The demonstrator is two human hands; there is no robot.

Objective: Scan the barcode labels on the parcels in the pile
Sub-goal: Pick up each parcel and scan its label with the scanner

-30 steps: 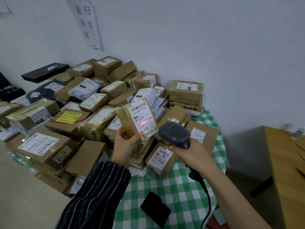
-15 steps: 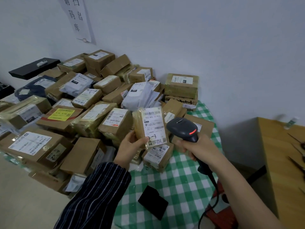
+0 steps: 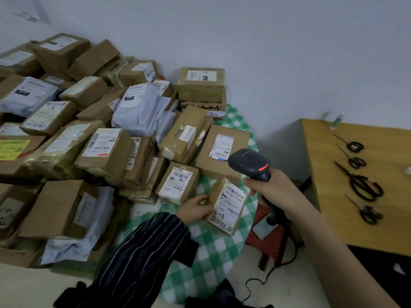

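While right hand [image 3: 270, 188] grips scanner [image 3: 249, 162] | left hand [image 3: 195, 207] has lowered parcel [image 3: 230, 206]

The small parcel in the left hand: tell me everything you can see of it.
The small parcel is a flat brown cardboard box under shiny clear tape, a white shipping label with barcodes and a handwritten mark covering its face. It tilts, label up, over the green checked tablecloth near its right edge. The left hand grips its left side; whether it rests on the cloth is unclear.

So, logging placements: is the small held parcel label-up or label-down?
Label-up: the small tan taped parcel shows its white barcode label; the left hand grips its edge.
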